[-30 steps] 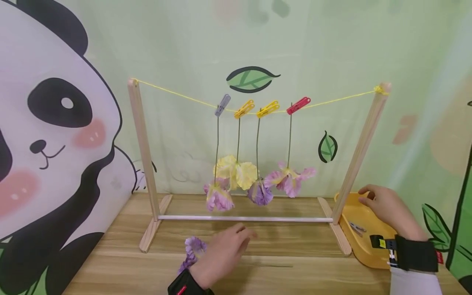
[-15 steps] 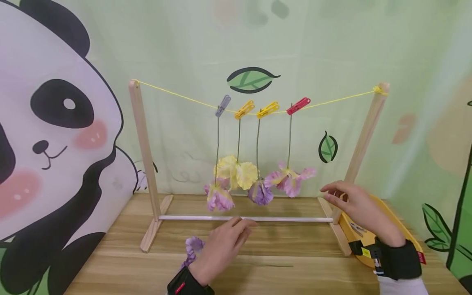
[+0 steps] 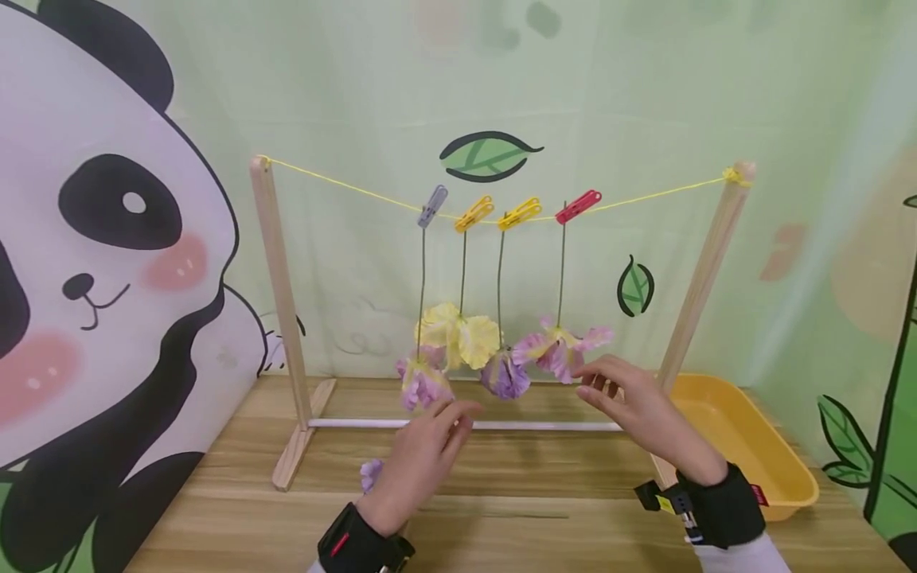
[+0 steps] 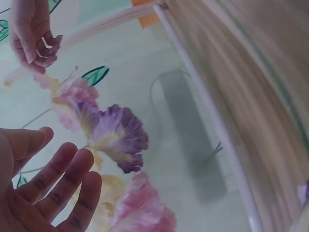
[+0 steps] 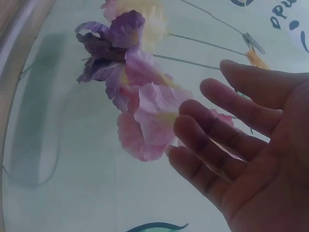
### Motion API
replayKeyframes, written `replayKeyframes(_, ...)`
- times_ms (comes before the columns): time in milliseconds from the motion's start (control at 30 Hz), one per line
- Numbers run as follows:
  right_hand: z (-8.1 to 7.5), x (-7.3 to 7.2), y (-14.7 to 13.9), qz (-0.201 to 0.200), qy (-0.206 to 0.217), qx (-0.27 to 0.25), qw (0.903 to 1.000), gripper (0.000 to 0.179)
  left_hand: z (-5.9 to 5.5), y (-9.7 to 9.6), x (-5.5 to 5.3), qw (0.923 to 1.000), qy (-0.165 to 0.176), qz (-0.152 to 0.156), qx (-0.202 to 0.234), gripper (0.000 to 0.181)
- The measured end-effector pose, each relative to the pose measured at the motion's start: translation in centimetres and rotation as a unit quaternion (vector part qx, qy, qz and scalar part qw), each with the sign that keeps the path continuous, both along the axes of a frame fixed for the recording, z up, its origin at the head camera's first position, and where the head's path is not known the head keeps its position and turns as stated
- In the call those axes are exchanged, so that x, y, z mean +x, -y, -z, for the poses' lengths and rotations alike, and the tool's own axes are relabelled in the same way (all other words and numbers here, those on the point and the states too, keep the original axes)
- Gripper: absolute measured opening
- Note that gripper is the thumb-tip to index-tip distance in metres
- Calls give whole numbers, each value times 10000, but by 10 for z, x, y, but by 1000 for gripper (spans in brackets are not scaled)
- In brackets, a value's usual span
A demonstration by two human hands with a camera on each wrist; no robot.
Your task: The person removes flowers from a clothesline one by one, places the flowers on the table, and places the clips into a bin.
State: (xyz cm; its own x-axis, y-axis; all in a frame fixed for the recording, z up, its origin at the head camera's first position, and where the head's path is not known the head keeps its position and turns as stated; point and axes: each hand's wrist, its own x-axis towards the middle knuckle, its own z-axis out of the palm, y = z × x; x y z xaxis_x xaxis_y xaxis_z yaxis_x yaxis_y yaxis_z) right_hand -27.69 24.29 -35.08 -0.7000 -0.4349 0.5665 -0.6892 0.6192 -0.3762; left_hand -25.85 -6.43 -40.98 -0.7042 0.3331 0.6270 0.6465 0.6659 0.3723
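Observation:
Several artificial flowers hang head down from a yellow string, each stem clipped by a clothespin. From left to right are a grey clothespin with a pink flower, an orange one with a yellow flower, a yellow one with a purple flower, and a red one with a pink-purple flower. My left hand, relaxed and holding nothing, hovers below the left pink flower. My right hand, fingers loosely bent, is beside the pink-purple flower; contact is unclear.
The string spans two wooden posts joined by a white rod. Another purple flower lies on the wooden table, partly hidden by my left arm. A yellow tray stands right, behind my right forearm.
My right hand has moved left from over the yellow tray to the pink-purple flower. My left hand has risen slightly. The hanging flowers stay almost where they were.

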Motion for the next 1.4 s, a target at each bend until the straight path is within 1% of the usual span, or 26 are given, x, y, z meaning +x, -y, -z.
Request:
replayKeyframes(133, -1, -2, 5, 44, -294, -191, 9994, 20, -9, 3, -1, 9996, -233, -105, 128, 20)
replayKeyframes(233, -7, -2, 10, 40, -571, -306, 9979, 22, -18, 6, 0, 9990, -294, -218, 260, 21)
replayKeyframes(400, -31, 1, 22, 73, -913, -414, 9949, 23, -34, 12, -3, 9972, -396, -385, 501, 22)
replayKeyframes(533, -50, 2, 28, 62, -1029, -425, 9938, 21, -44, 16, -11, 9954, -436, -394, 752, 22)
replayKeyframes(667, -64, -2, 33, 6, -1068, -441, 9933, 21, -53, 23, -22, 9929, -387, -425, 1043, 22)
replayKeyframes(833, -82, -6, 44, -48, -1149, -455, 9923, 21, -59, 30, -37, 9879, -370, -518, 1412, 22)
replayKeyframes(967, -100, -9, 54, -133, -1302, -439, 9904, 22, -63, 31, -45, 9842, -435, -614, 1606, 24)
replayKeyframes(1167, -129, -19, 73, -289, -1614, -210, 9862, 20, -70, 28, -52, 9799, -554, -669, 1795, 32)
replayKeyframes(1400, -152, -29, 91, -390, -1883, 74, 9813, 19, -78, 25, -59, 9785, -465, -719, 1878, 39)
